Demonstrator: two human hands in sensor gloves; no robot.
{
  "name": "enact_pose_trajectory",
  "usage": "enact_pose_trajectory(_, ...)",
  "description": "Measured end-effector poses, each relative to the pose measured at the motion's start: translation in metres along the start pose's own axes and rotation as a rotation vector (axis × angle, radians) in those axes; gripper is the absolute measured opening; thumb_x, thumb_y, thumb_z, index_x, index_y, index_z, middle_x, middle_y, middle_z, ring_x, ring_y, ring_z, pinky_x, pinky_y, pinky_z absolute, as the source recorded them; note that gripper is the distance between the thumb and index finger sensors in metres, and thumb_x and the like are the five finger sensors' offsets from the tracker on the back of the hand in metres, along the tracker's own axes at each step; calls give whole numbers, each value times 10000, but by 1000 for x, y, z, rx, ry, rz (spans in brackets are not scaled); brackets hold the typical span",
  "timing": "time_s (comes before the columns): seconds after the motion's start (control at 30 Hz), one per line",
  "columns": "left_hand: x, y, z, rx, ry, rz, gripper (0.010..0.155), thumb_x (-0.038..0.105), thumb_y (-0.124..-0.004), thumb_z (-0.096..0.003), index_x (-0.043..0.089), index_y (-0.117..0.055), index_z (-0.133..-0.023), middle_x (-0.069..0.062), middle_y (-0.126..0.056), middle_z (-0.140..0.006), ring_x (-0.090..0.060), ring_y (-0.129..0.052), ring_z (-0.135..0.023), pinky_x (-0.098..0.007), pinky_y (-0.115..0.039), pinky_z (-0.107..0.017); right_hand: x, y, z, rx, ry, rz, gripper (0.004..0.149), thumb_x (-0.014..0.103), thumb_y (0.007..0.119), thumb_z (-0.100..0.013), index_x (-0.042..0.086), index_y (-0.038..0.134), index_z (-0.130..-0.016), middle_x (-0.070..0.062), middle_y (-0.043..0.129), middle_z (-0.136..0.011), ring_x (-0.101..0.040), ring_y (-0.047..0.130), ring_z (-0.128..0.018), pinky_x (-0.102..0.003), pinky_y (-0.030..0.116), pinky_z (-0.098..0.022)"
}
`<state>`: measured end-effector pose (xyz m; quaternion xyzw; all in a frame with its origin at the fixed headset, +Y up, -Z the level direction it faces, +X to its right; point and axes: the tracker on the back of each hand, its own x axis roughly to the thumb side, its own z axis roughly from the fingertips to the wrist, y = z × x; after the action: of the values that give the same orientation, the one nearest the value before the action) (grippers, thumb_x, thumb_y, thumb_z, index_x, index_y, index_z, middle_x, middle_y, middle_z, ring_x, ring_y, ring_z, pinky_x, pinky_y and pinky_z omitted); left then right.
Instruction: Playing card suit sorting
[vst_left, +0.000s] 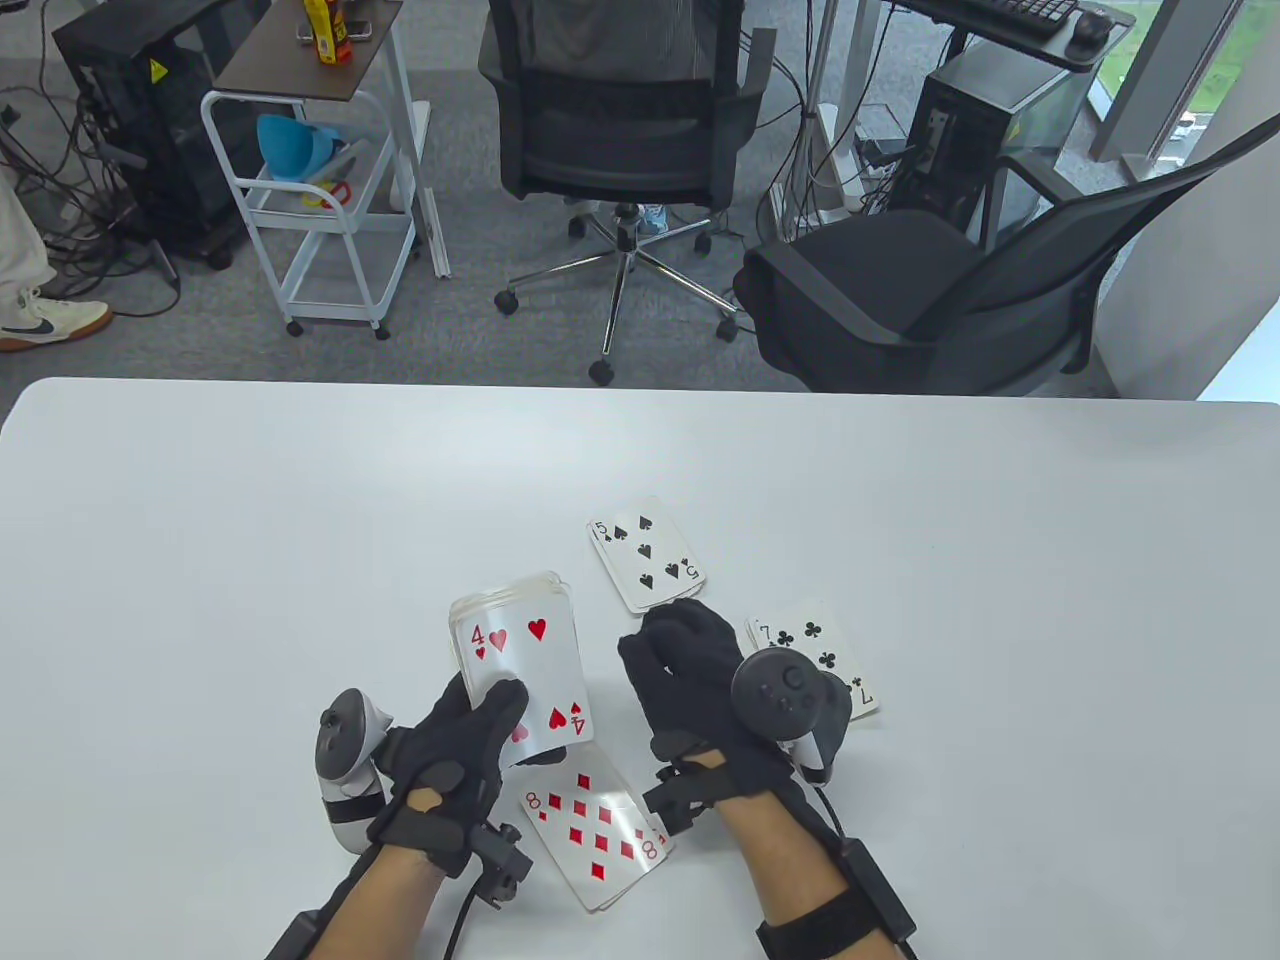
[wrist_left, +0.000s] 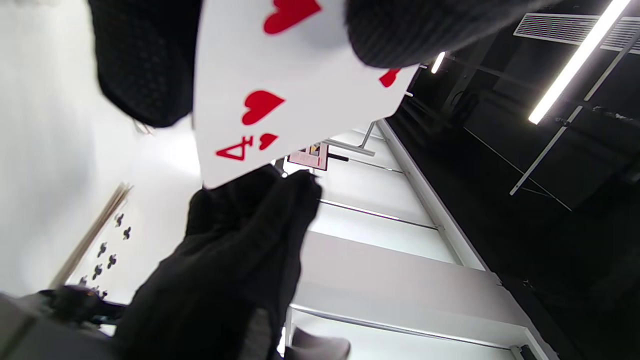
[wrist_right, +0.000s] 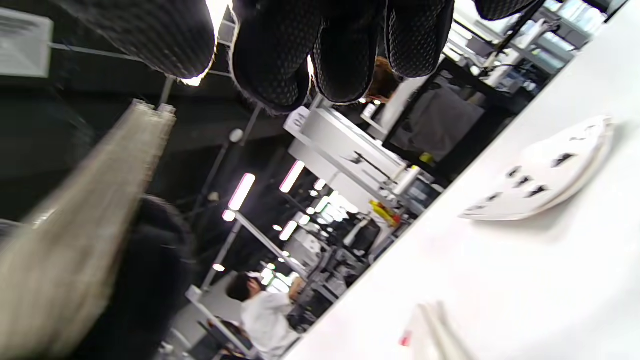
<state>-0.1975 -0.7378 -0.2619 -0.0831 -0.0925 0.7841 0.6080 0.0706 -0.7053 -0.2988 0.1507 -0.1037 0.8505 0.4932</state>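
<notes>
White table (vst_left: 200, 520) in front; beyond it grey carpet (vst_left: 470, 330), 2 black office chairs (vst_left: 620, 130), white cart (vst_left: 310, 200) left of them, PC tower (vst_left: 965, 130) right, window (vst_left: 1210, 60) far right.

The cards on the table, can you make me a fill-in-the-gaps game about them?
1. The left hand holds a deck whose top card is the four of ____.
2. The pile farthest from the person shows a five of ____.
3. The pile lying between the two wrists shows an eight of ____.
4. The right hand partly hides a pile topped by a ____ of clubs.

Missing words: hearts; spades; diamonds; seven
</notes>
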Motion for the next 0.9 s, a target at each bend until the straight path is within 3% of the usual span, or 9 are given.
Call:
enact_pose_trajectory(0.13, -5, 0, 0, -1, 21, -7, 592, 437, -781, -552, 210, -562, -1052, -51, -758, -1016, -317, -921, -854, -435, -932, -491, 12, 9, 6, 29, -66, 11, 495, 550, 757, -530, 135, 807, -796, -152, 675, -995, -495, 537, -1002, -729, 395, -691)
enact_pose_trajectory(0.3, -8, -1, -1, -1, 28, -30, 582, 428, -807, -547, 234, -580, -1047, -36, -777, -1008, -303, -938, -846, -424, -941, -488, 25, 24, 12, 71, -146, 151, 576, 586, 793, -509, 140, 726, -868, -153, 612, -1032, -494, 508, -1016, -732, 384, -696)
enact_pose_trajectory(0.4, -7, 1, 1, 23, 27, -42, 573, 430, -825, -543, 246, -604, -1039, -23, -803, -993, -290, -958, -829, -415, -952, -475, 27, 27, 13, 75, -167, 176, 601, 587, 839, -489, 136, 710, -866, -145, 641, -1011, -482, 580, -991, -728, 415, -696)
enact_pose_trajectory(0.57, -9, -1, 1, 26, 28, -29, 569, 445, -839, -537, 254, -625, -1029, -11, -824, -979, -276, -973, -816, -405, -959, -467, 29, 28, 16, 23, -179, 186, 512, 500, 895, -475, 124, 743, -787, -134, 688, -977, -465, 650, -964, -716, 464, -695)
enact_pose_trajectory(0.9, -11, -1, 0, 7, 41, 9, 581, 463, -841, -535, 255, -622, -1031, -13, -814, -987, -286, -960, -827, -412, -951, -476, 31, 19, 16, -39, -203, 141, 374, 393, 831, -519, 82, 868, -724, -120, 818, -908, -414, 789, -888, -693, 526, -693)
